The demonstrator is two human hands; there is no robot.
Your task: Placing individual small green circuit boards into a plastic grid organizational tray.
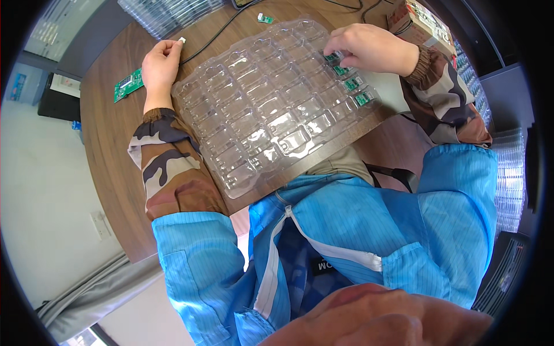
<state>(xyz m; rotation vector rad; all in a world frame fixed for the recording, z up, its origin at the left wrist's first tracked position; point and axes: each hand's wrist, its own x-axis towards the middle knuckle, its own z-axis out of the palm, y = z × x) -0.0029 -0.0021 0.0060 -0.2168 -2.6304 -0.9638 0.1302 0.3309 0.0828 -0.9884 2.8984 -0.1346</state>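
A clear plastic blister tray (271,86) with rows of moulded pockets lies tilted across the table's near edge. My right hand (372,49) is over its far right corner, fingers closed around a small green circuit board (331,57) in the right-hand column. Below it, more small green boards (351,84) sit in that column's pockets. Left of the tray, my left hand (160,66) pinches a small white connector (182,40). A larger green circuit board (128,85) lies beside that wrist, partly hidden by it.
A black cable (222,29) runs from near my left hand toward the far edge. One small green board (265,19) lies beyond the tray. Stacked clear trays (164,17) stand at the far left. A printed cardboard box (421,26) stands at the far right.
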